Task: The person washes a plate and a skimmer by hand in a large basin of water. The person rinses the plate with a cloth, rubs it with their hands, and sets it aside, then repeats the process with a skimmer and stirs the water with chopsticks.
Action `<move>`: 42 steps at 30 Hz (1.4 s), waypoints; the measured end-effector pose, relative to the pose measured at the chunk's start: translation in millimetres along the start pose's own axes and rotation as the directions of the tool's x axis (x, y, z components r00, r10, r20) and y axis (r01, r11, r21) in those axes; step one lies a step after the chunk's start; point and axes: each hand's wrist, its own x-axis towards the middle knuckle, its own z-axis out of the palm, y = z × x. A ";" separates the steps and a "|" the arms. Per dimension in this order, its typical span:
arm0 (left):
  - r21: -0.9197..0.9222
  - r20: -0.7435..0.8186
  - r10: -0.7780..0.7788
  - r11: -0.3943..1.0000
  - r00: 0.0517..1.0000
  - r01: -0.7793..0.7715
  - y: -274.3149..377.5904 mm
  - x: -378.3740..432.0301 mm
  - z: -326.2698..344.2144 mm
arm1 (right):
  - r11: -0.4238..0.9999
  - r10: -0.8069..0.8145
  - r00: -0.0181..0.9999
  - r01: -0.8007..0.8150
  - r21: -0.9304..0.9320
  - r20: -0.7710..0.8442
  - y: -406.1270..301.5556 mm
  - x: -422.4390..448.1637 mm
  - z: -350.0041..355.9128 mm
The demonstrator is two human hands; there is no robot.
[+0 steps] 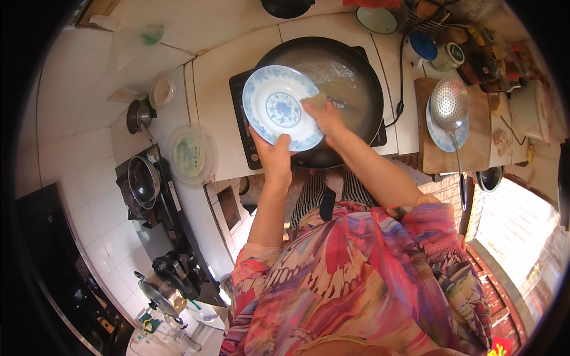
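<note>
My left hand grips the near rim of a white plate with a blue floral pattern, thumb on top. Pinched in my right hand is a tan piece that looks like a sponge or cloth, pressed to the plate's right side. The plate is held tilted over a large black wok. Cloudy water stands in the wok. Beneath it lies a black induction cooker, partly covered by wok and plate.
On the right, a perforated skimmer rests across a plate on a wooden cutting board. A black power cord runs beside the wok. At left are a lidded plastic tub and a gas stove holding a pan.
</note>
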 end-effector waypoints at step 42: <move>0.364 0.042 -0.034 0.931 0.999 0.016 26.0 3.4 -13.2 | -0.184 -0.403 0.891 0.146 -0.972 0.210 -0.9 15.4 -45.6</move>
